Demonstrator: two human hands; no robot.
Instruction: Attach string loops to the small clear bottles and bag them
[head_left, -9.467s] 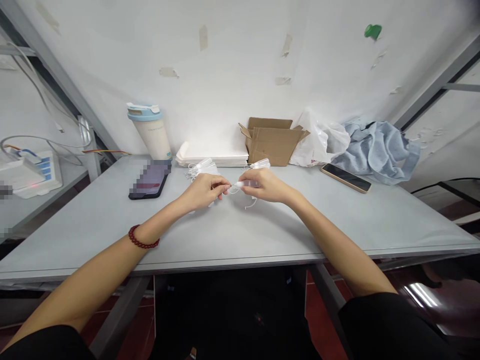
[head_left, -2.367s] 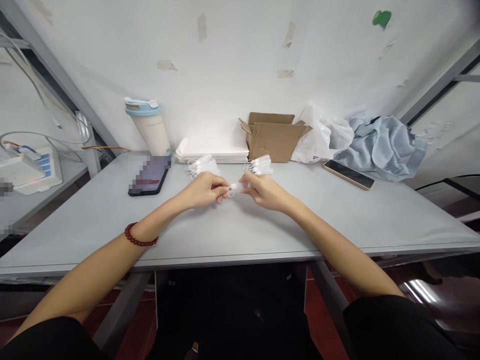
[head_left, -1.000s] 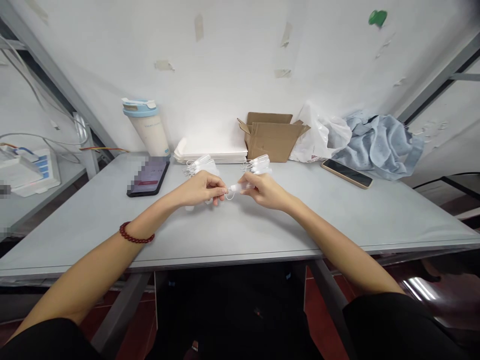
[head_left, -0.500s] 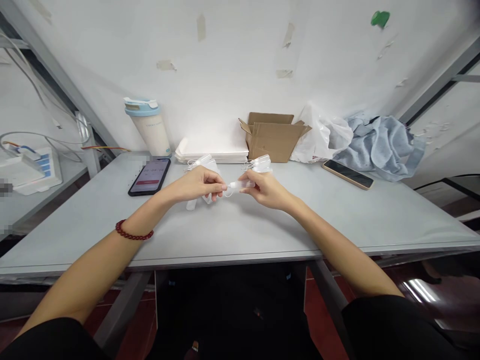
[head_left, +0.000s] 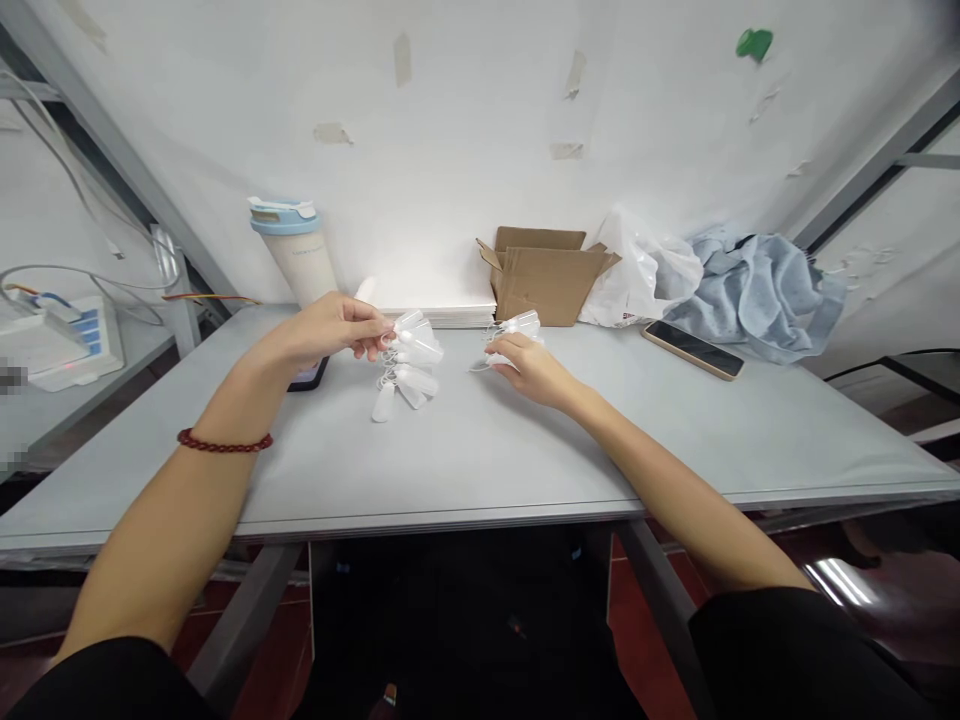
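My left hand (head_left: 330, 330) is lifted off the bench (head_left: 487, 450) with its grip pinched together on the top of a bunch of little clear plastic pieces (head_left: 409, 365) — the pieces hang below my fingertips on thin white loops, so holding them high lets them dangle free instead of tangling on the surface. The lowest ones seem just to reach the bench, though I cannot tell whether they truly rest on it.

My right hand (head_left: 525, 365) lies low on the bench, well apart from the left, at the near edge of a second small heap of the same pieces (head_left: 517, 325). Its fingers are curled and partly apart; a thin white loop shows at the fingertips, but I cannot tell whether the grip has closed on anything.

The two heaps sit either side of my working spot — each within reach of one hand. Behind them stand a cardboard box (head_left: 544, 275) and a stack of white trays (head_left: 442, 312), with a tumbler (head_left: 296, 255) to the left, and a phone (head_left: 690, 350) lies to the right.
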